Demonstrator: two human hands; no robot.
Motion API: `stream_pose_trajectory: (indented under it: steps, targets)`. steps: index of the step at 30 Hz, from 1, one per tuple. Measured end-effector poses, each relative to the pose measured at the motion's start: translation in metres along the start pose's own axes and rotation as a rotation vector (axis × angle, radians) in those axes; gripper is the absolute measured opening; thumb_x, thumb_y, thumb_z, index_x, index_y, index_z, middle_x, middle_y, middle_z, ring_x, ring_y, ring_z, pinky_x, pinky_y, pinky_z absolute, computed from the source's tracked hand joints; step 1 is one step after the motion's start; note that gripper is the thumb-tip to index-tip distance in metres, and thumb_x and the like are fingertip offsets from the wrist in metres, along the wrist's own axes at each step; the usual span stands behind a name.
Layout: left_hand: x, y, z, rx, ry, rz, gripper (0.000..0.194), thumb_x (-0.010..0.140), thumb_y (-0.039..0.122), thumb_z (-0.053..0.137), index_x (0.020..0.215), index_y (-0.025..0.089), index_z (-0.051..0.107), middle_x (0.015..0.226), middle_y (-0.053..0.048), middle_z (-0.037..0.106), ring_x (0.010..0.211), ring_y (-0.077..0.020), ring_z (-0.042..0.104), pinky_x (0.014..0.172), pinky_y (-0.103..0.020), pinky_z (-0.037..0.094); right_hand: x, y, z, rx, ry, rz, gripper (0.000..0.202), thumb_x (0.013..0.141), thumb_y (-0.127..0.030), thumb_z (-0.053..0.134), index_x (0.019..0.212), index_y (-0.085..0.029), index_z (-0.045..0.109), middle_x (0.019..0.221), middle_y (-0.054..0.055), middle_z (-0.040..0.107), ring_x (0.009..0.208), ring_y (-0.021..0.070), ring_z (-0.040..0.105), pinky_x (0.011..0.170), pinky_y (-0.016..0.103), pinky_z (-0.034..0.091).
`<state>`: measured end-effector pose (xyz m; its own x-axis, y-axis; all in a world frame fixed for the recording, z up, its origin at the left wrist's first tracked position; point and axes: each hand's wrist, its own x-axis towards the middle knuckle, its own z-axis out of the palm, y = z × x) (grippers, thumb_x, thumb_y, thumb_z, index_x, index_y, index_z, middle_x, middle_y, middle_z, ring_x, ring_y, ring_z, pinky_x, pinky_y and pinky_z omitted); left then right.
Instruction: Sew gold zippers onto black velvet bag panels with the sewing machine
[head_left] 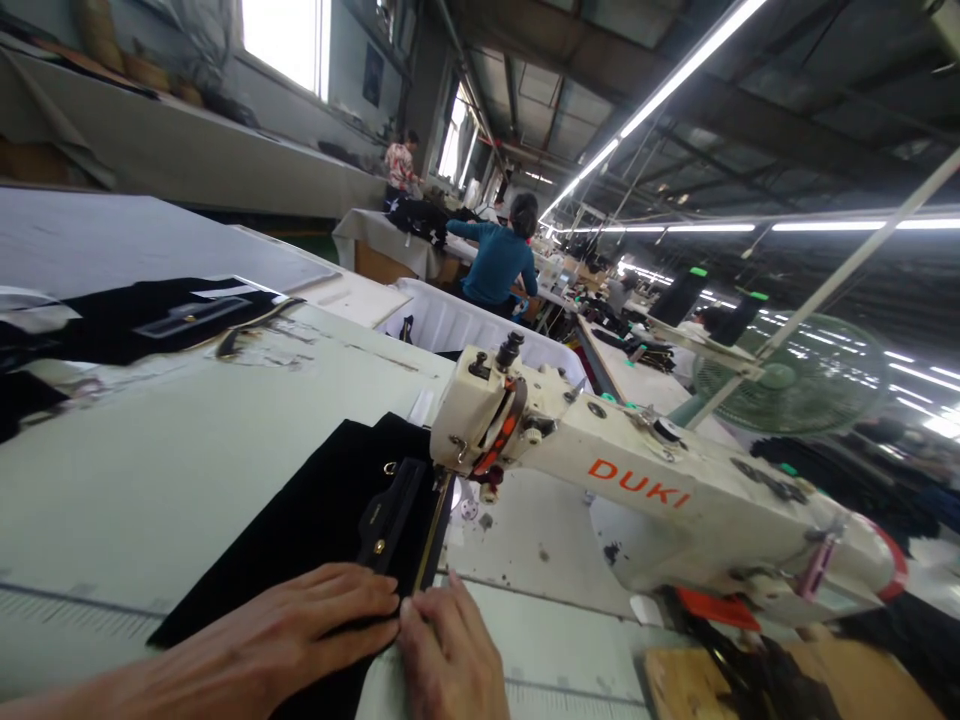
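A black fabric piece (300,520) lies on the pale sewing table, its right edge running under the needle area of a white sewing machine (555,440). Along that edge runs a zipper (431,540) with gold-coloured teeth. A dark patch with a small gold fitting (390,510) and a metal ring (389,468) sit on the fabric. My left hand (300,625) rests flat on the fabric, fingers stretched toward the zipper. Beside it, my right hand (454,645) has its fingers bent and closed at the zipper edge, near the left fingertips; part of the grip is hidden.
More black pieces with zipper and patch (187,315) lie at the left on the table. Behind the machine stands a white plastic bin (480,315). Ruler markings (67,610) run along the table's front. A fan (787,370) and people at other tables are farther back.
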<state>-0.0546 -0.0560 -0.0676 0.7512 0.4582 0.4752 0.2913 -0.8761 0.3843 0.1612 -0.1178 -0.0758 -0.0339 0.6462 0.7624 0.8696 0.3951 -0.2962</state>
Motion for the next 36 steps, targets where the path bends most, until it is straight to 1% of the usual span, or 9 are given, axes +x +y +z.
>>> stream_pose_trajectory:
  steps: [3, 6, 10, 15, 17, 21, 28, 33, 36]
  targets:
    - [0.013, -0.01, -0.014, 0.014, -0.142, 0.063, 0.084, 0.081, 0.05, 0.077, 0.156, 0.037, 0.04, 0.155, -0.002, 0.051, 0.136, -0.0308, 0.055, 0.117, -0.038, 0.044, 0.014, 0.006, -0.006, -0.023, -0.036, -0.043, 0.034, 0.106, -0.018, 0.036, 0.098, -0.02, 0.069, 0.083, 0.004, 0.07, 0.08, 0.0184, 0.068, 0.106, 0.036, 0.054]
    - [0.03, -0.017, -0.031, 0.001, -0.291, 0.106, 0.089, 0.082, 0.047, 0.077, 0.159, 0.039, 0.033, 0.158, -0.001, 0.046, 0.138, -0.0316, 0.053, 0.114, -0.038, 0.047, 0.028, 0.014, -0.015, -0.04, -0.143, -0.108, 0.029, 0.104, -0.015, 0.041, 0.101, -0.019, 0.069, 0.084, 0.003, 0.07, 0.081, 0.0191, 0.07, 0.105, 0.036, 0.055]
    - [0.051, -0.016, -0.048, -0.026, -0.395, 0.021, 0.092, 0.079, 0.043, 0.081, 0.157, 0.041, 0.033, 0.159, 0.001, 0.042, 0.14, -0.0346, 0.048, 0.114, -0.044, 0.047, 0.039, 0.024, -0.017, -0.014, -0.237, -0.115, 0.021, 0.097, -0.009, 0.052, 0.105, -0.02, 0.068, 0.089, 0.003, 0.071, 0.087, 0.021, 0.071, 0.106, 0.038, 0.055]
    - [0.078, -0.01, -0.059, -0.043, -0.56, -0.09, 0.086, 0.081, 0.046, 0.079, 0.155, 0.036, 0.038, 0.16, -0.003, 0.038, 0.145, -0.0388, 0.039, 0.116, -0.054, 0.039, 0.046, 0.036, -0.007, 0.008, -0.244, -0.077, 0.025, 0.089, -0.001, 0.062, 0.104, -0.02, 0.069, 0.088, 0.003, 0.071, 0.086, 0.0208, 0.07, 0.108, 0.041, 0.053]
    - [0.087, -0.01, -0.062, -0.05, -0.591, -0.102, 0.082, 0.082, 0.049, 0.076, 0.155, 0.033, 0.04, 0.161, -0.006, 0.037, 0.146, -0.0395, 0.037, 0.116, -0.056, 0.037, 0.049, 0.04, -0.005, 0.005, -0.25, -0.075, 0.028, 0.086, 0.001, 0.064, 0.105, -0.02, 0.069, 0.091, 0.004, 0.071, 0.09, 0.0219, 0.07, 0.101, 0.039, 0.057]
    - [0.096, -0.019, -0.061, -0.049, -0.6, -0.09, 0.084, 0.083, 0.056, 0.074, 0.155, 0.031, 0.039, 0.161, -0.008, 0.036, 0.147, -0.0394, 0.035, 0.118, -0.056, 0.034, 0.059, 0.046, -0.005, -0.026, -0.329, -0.032, 0.031, 0.085, 0.001, 0.065, 0.107, -0.02, 0.072, 0.097, 0.005, 0.073, 0.096, 0.023, 0.07, 0.087, 0.031, 0.062]
    - [0.108, -0.04, -0.051, -0.066, -0.523, 0.028, 0.085, 0.085, 0.063, 0.071, 0.156, 0.025, 0.042, 0.16, -0.012, 0.042, 0.148, -0.0373, 0.036, 0.123, -0.054, 0.027, 0.076, 0.056, -0.004, -0.08, -0.443, 0.018, 0.028, 0.09, -0.004, 0.064, 0.11, -0.021, 0.073, 0.106, 0.005, 0.075, 0.104, 0.0249, 0.069, 0.095, 0.034, 0.058]
    - [0.118, -0.05, -0.045, 0.011, -0.461, 0.093, 0.082, 0.086, 0.062, 0.07, 0.154, 0.022, 0.046, 0.156, -0.014, 0.047, 0.146, -0.0345, 0.041, 0.124, -0.05, 0.027, 0.08, 0.059, -0.004, -0.081, -0.403, 0.096, 0.033, 0.088, -0.004, 0.065, 0.114, -0.024, 0.072, 0.113, 0.006, 0.074, 0.101, 0.0234, 0.07, 0.09, 0.033, 0.058]
    - [0.121, -0.054, -0.04, 0.044, -0.419, 0.122, 0.079, 0.087, 0.058, 0.07, 0.152, 0.019, 0.049, 0.154, -0.016, 0.049, 0.145, -0.0339, 0.043, 0.124, -0.05, 0.029, 0.083, 0.062, -0.006, -0.149, -0.331, 0.226, 0.025, 0.084, -0.012, 0.074, 0.107, -0.023, 0.072, 0.103, 0.007, 0.074, 0.096, 0.0271, 0.069, 0.086, 0.038, 0.058]
